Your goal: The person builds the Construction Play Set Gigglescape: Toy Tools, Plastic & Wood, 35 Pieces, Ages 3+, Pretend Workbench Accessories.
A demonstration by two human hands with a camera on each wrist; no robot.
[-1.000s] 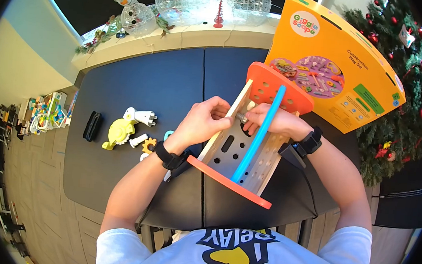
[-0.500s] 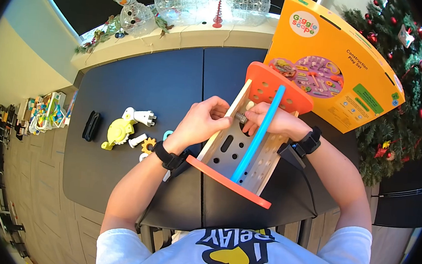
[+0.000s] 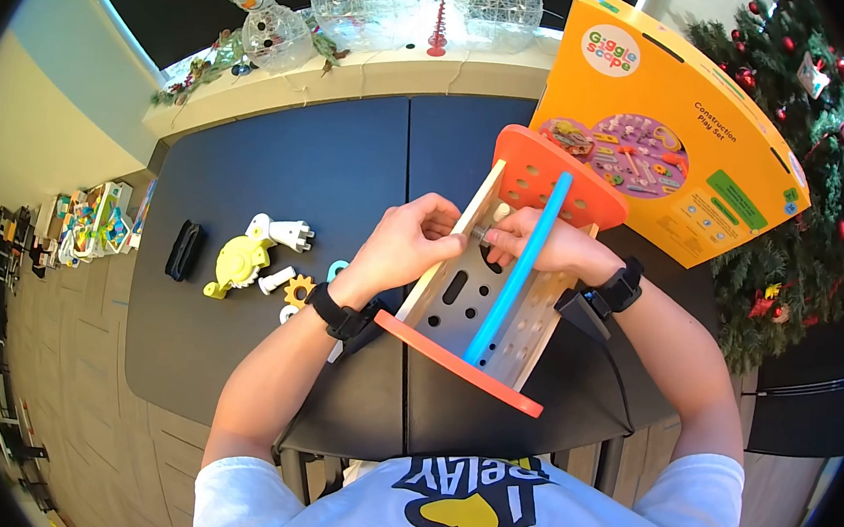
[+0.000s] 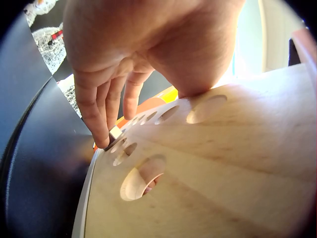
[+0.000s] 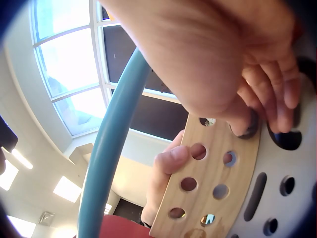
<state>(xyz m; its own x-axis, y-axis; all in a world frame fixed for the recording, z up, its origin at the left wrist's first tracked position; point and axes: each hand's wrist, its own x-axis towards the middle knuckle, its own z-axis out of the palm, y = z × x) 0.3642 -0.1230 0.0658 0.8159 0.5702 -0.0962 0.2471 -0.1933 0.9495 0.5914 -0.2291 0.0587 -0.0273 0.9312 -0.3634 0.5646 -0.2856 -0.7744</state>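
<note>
A toy toolbox with orange end panels [image 3: 458, 364], perforated wooden sides [image 5: 205, 168] and a blue bar handle [image 3: 516, 277] stands tilted before me. My right hand [image 3: 536, 245] reaches in under the bar. Its thumb and fingers pinch a grey threaded piece [image 3: 482, 235] against the inside of the left wooden side. My left hand [image 3: 398, 246] grips that side from outside, its thumb at the upper edge. In the left wrist view its fingers reach down the outer face, one fingertip at a small dark and cream piece [image 4: 114, 135]. A cream peg [image 3: 502, 211] shows inside the toolbox.
Left on the dark table [image 3: 203, 355] lie a yellow toy piece [image 3: 239, 266], a white claw-like piece [image 3: 289, 234], a white screw [image 3: 277, 280], an orange gear [image 3: 298, 291] and a black case [image 3: 183, 251]. A large yellow box [image 3: 656, 113] stands behind the toolbox.
The fingers of my right hand shift slightly around the grey threaded piece. My left hand and the toolbox stay nearly in place.
</note>
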